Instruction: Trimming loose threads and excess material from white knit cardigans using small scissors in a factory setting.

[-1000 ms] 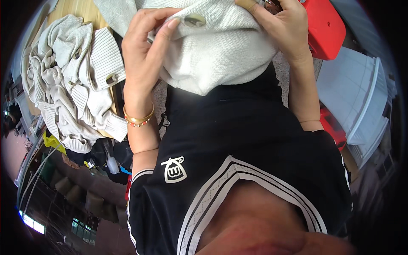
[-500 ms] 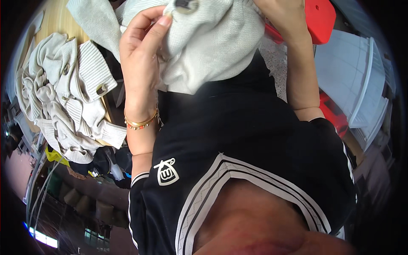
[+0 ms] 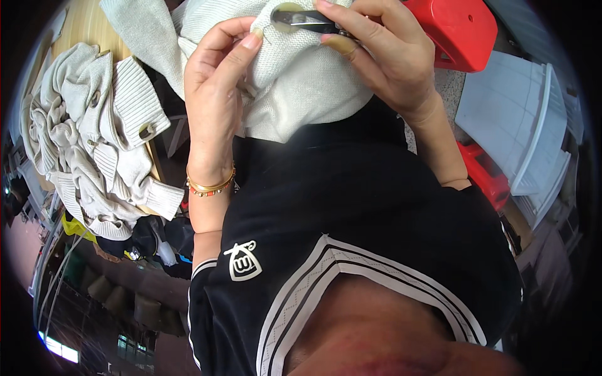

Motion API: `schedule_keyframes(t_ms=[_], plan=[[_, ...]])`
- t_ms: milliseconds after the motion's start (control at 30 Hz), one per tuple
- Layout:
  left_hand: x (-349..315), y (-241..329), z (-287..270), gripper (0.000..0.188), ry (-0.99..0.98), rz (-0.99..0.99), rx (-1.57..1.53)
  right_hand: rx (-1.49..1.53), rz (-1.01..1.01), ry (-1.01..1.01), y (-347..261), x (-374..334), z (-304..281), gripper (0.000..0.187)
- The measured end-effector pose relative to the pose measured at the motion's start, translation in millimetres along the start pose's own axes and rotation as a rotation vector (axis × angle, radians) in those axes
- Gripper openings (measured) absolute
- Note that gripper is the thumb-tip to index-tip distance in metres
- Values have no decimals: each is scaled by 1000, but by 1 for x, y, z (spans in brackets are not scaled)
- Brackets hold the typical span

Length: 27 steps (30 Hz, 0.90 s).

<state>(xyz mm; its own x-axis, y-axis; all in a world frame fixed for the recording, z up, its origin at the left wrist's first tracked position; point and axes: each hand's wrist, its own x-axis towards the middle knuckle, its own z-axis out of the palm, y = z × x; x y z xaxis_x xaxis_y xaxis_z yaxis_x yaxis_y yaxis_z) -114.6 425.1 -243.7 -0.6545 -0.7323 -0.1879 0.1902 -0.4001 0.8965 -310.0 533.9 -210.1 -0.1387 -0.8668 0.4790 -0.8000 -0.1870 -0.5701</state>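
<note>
Left hand [image 3: 216,94] gripped cream knit garment [image 3: 301,94], top centre | right hand [image 3: 382,56] pinched small snips [image 3: 310,22] at its button [image 3: 287,11] | best: fabric taut, tips shallow

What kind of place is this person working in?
Probably a small clothing workshop. A pile of pale knit garments lies on a wooden table, and the right hand holds small snips at a button on another knit garment.

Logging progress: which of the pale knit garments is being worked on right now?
The knit garment held in both hands over the lap, not the knit pile lying on the wooden table.
</note>
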Motion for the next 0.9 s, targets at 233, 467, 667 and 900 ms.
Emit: schedule_keyframes(t_ms=[233,467,667,900], plan=[[-3,0,1,23,27,-35,-18,-5,2,33,0,-4,8,37],[-4,-4,2,23,6,4,10,49,-44,81,6,-1,19,35],[-3,-20,4,24,134,513,619,184,1,117,9,8,22,34],[5,-25,3,43,176,742,1045,301,17,-27,7,15,17,47]])
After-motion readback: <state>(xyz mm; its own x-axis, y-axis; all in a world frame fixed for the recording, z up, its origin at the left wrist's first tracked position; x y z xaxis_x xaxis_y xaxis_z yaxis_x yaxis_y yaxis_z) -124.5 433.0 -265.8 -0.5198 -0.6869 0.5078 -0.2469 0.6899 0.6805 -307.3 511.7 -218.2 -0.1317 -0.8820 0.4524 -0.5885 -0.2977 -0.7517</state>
